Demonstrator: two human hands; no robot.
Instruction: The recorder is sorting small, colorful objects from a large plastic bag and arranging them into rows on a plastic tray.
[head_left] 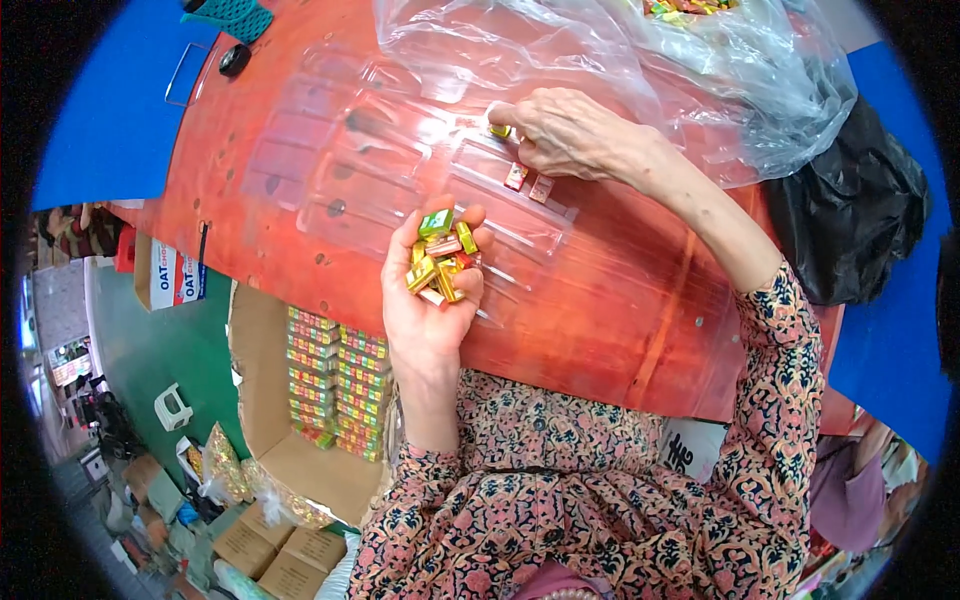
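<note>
My left hand (425, 328) is cupped palm up over the near part of the red table, its fingers curled round several small wrapped candies (443, 245) in green, yellow and red. Above a clear plastic tray (400, 150) with long compartments, my right hand (572, 132) pinches a yellow-green wrapped candy (500, 130) between thumb and fingers. Just below those fingers, a red-and-white candy (516, 176) and a pale pink candy (540, 188) lie side by side in the tray.
A large clear plastic bag (720, 110) with candies inside spreads over the far right, beside a black bag (850, 200). Below the red table's (640, 340) near edge, a cardboard box (265, 390) holds stacked packs of candies (335, 380). A black round object (235, 60) sits far left.
</note>
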